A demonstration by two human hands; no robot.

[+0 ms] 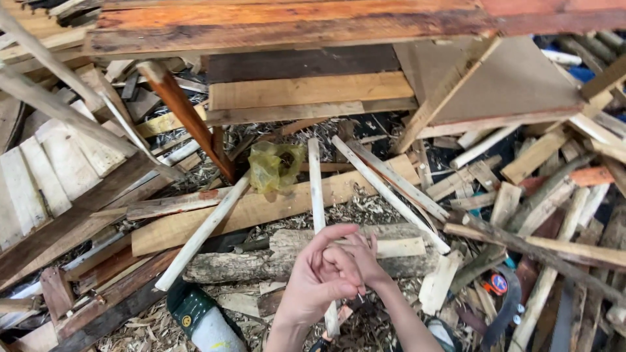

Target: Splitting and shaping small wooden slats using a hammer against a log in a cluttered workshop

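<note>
Two bare hands meet low in the middle, over a litter of scrap wood. Left hand [319,277] is in front, fingers curled loosely with small gaps between them, the forefinger arched over the top. Right hand [362,257] sits just behind it, mostly hidden; its fingers look bunched together, but what they pinch cannot be told. A thin pale stick [317,195] runs from above straight down behind both hands and shows again below the left wrist; whether either hand grips it cannot be told.

A rough log [261,261] lies crosswise behind the hands. Beyond it rests a long flat plank [215,218] with a crumpled yellow plastic bag [275,166] on it. A second white stick [202,234] leans across the plank. Sawdust and offcuts cover the ground. A green-and-white bottle [205,319] lies near the left forearm, and a curved saw blade [502,306] lies to the right.
</note>
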